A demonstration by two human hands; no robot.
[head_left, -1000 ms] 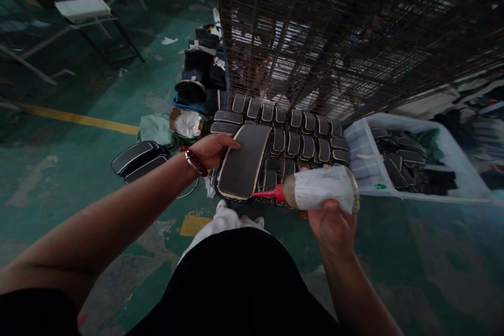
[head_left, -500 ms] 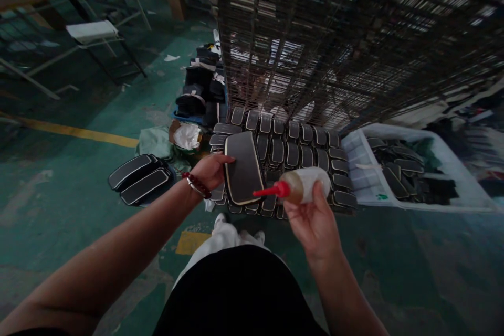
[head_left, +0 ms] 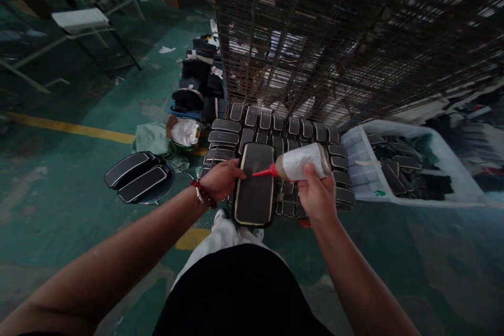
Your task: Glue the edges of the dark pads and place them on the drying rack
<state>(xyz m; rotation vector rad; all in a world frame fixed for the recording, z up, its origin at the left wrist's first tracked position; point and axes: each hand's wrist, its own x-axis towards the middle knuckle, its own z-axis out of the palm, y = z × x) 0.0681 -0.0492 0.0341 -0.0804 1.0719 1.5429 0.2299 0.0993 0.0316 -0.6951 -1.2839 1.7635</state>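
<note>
A dark pad with a pale rim (head_left: pixel 254 191) is held at its left edge by the left grip (head_left: pixel 220 180); the thumb is laid on its face, while the other fingers are largely hidden. A bottle (head_left: pixel 303 161) is clasped in the right grip (head_left: pixel 318 194), thumb against its white wrap. Whether anything is written on the wrap cannot be made out. The red nozzle (head_left: pixel 266 171) is pointed leftward from the right grip, over the pad; whether the face is touched cannot be told.

Beyond both grips, rows of similar pads (head_left: pixel 293 126) are partly covered by the held pad and the bottle; their support is mostly hidden. To the right of the right grip, a white bin (head_left: pixel 356 160) is marked in green (head_left: pixel 380 193), too small to be read. Left of the left grip, two pads (head_left: pixel 142 185) are set on a round stool (head_left: pixel 169 184), its top mostly covered. A wire rack (head_left: pixel 255 26), farther beyond, is cut off above. Green floor (head_left: pixel 394 257) is seen between the stool and the left grip, and from the right grip's forearm to the bin's near edge.
</note>
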